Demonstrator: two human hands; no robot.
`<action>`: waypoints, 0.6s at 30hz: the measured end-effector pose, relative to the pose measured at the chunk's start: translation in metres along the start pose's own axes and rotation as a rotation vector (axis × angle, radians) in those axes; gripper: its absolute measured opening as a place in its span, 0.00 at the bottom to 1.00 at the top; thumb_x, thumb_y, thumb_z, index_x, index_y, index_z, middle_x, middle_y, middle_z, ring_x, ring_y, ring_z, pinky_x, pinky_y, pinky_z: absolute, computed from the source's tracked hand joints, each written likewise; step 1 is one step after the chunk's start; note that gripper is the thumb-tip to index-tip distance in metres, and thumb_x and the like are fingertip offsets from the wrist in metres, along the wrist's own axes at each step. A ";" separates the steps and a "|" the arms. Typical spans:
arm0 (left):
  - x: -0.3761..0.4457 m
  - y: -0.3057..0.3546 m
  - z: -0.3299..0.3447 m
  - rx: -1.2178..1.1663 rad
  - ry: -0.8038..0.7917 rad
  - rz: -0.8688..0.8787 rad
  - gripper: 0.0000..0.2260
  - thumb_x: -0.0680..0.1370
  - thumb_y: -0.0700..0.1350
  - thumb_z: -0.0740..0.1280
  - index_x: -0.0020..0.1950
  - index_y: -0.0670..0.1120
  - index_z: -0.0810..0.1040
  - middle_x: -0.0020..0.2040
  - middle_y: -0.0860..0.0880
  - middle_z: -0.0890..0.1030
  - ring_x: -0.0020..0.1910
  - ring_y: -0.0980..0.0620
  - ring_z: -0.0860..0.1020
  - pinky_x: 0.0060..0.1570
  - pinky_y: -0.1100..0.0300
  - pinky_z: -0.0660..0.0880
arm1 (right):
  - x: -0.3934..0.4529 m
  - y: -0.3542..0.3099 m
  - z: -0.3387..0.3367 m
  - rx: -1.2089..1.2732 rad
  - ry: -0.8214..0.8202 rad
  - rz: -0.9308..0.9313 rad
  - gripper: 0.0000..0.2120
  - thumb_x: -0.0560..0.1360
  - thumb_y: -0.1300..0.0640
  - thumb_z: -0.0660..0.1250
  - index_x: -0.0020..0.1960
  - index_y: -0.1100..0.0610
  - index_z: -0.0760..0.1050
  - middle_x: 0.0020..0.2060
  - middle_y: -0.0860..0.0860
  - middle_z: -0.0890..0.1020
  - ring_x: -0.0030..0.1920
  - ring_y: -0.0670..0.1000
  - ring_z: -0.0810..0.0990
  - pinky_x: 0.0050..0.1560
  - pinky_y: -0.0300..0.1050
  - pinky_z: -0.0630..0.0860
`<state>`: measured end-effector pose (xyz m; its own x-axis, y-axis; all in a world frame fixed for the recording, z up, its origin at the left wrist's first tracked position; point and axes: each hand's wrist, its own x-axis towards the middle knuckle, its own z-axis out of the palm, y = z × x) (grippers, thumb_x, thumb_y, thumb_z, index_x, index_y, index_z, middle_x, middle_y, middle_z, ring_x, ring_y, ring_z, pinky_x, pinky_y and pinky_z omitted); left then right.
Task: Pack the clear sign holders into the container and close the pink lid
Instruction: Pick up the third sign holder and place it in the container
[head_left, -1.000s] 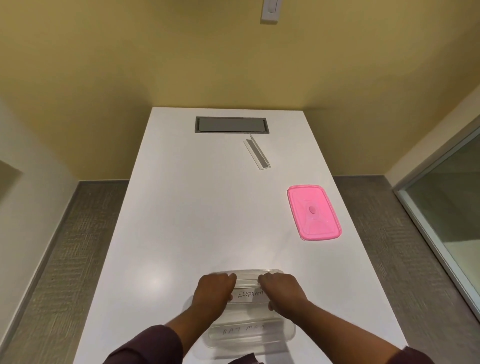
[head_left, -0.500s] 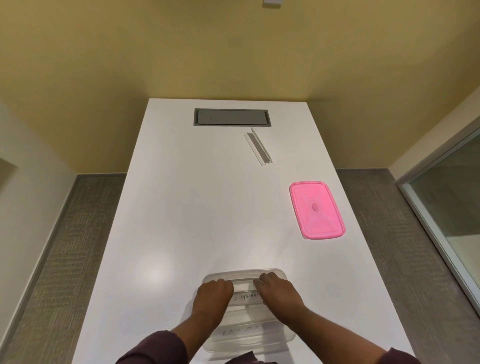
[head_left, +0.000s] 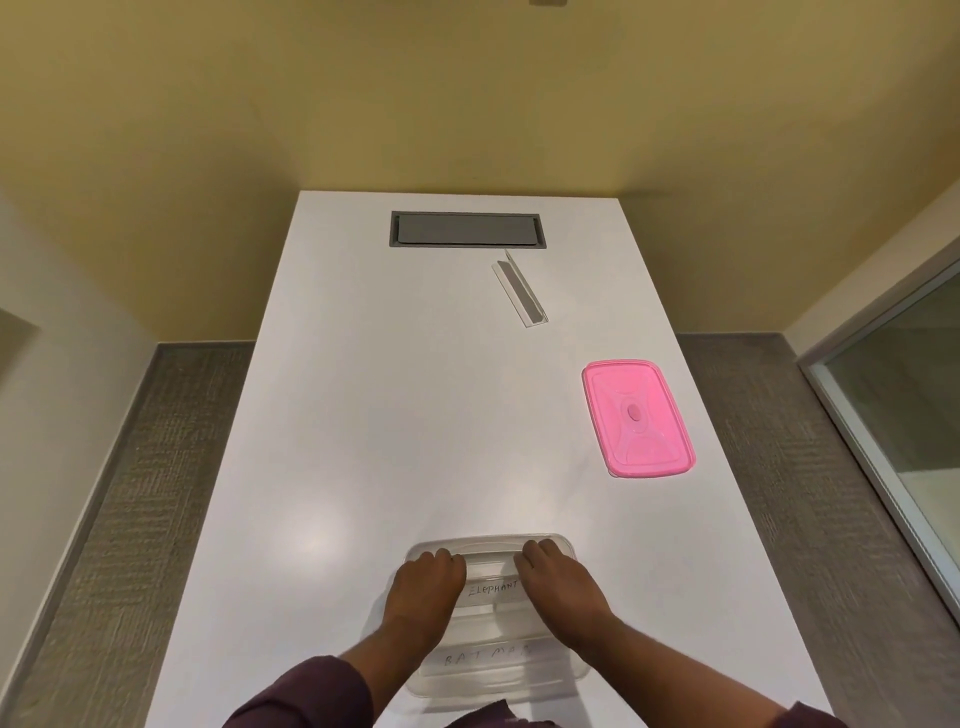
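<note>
The likeliest trouble is a sign holder left proud of the rim. Both hands are down in the clear container (head_left: 496, 618) at the near edge of the white bench (head_left: 395, 415), settling a holder whose card reads "ELEPHANT" (head_left: 493, 590); if it sits tilted or overlaps the one labelled "BATMAN" (head_left: 488, 659) nearer the body, I judge the lid would not seat flat later. The pieces are all clear plastic on a pale surface, so a crooked edge is easy to miss. A second risk is pressing unevenly and sliding the light container toward the bench edge, which is close to the person's body.

The left hand (head_left: 428, 584) lies palm down, fingers held together and curled over the left end of the ELEPHANT holder; the right hand (head_left: 558, 582) mirrors it on the right end. Whether either one actually pinches the holder or only presses on it, I cannot tell (the fingertips are hidden against the clear plastic).

One more sign holder (head_left: 519, 293) lies well apart from both hands, far up the bench just beside the grey hatch (head_left: 467, 229), so packing is not finished. The pink lid (head_left: 638, 418) rests flat to the right, between that holder and the container, apart from the right hand.
</note>
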<state>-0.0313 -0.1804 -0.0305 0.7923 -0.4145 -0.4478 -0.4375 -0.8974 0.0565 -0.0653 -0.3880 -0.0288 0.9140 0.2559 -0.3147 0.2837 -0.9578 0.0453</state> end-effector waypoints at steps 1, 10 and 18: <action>0.000 0.000 0.000 0.002 0.000 0.001 0.20 0.71 0.29 0.68 0.61 0.43 0.73 0.55 0.44 0.79 0.52 0.42 0.80 0.47 0.51 0.76 | 0.000 0.000 0.000 -0.003 -0.023 -0.004 0.19 0.54 0.67 0.80 0.39 0.54 0.78 0.37 0.50 0.79 0.36 0.51 0.79 0.22 0.44 0.71; -0.006 -0.002 -0.015 -0.070 0.076 0.147 0.08 0.79 0.41 0.61 0.58 0.46 0.74 0.54 0.45 0.79 0.52 0.43 0.79 0.47 0.49 0.75 | 0.002 0.000 -0.004 0.205 0.002 -0.023 0.14 0.80 0.60 0.61 0.64 0.55 0.74 0.59 0.52 0.77 0.59 0.56 0.76 0.49 0.52 0.78; 0.019 -0.010 -0.058 -0.563 0.456 0.092 0.06 0.78 0.51 0.64 0.47 0.53 0.80 0.41 0.56 0.83 0.40 0.57 0.80 0.43 0.60 0.77 | 0.010 0.012 -0.034 0.720 0.394 0.108 0.05 0.76 0.59 0.71 0.50 0.53 0.82 0.42 0.45 0.82 0.41 0.44 0.81 0.45 0.40 0.80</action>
<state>0.0133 -0.1879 0.0120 0.9150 -0.4033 -0.0103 -0.3227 -0.7469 0.5814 -0.0423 -0.3927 0.0011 0.9982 0.0564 0.0181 0.0559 -0.7947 -0.6045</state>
